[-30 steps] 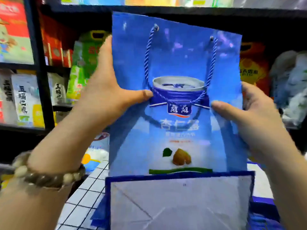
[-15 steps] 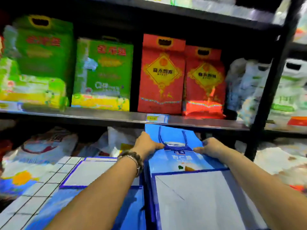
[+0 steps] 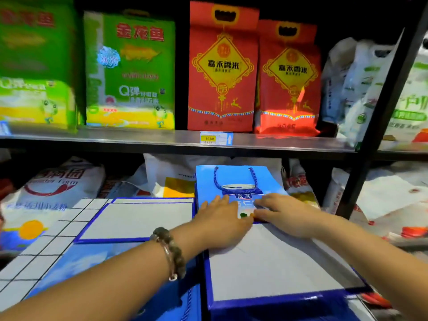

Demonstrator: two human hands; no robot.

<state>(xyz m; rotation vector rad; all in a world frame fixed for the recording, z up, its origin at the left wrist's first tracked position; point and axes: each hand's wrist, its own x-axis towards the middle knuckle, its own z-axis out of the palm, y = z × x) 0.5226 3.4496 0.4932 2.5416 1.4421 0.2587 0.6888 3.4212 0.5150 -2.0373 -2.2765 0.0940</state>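
Both arms are stretched straight out, palms down on the blue gift bag [image 3: 231, 179], which lies flat on a stack of the same bags with its rope handles pointing away. The left hand [image 3: 222, 225] presses the bag's lower left part and the right hand [image 3: 284, 214] its lower right, fingertips nearly meeting over the print. Neither grip is clamped on anything, fingers just flat and spread. The shelf's price tag [image 3: 216, 138] sits right above the bag.
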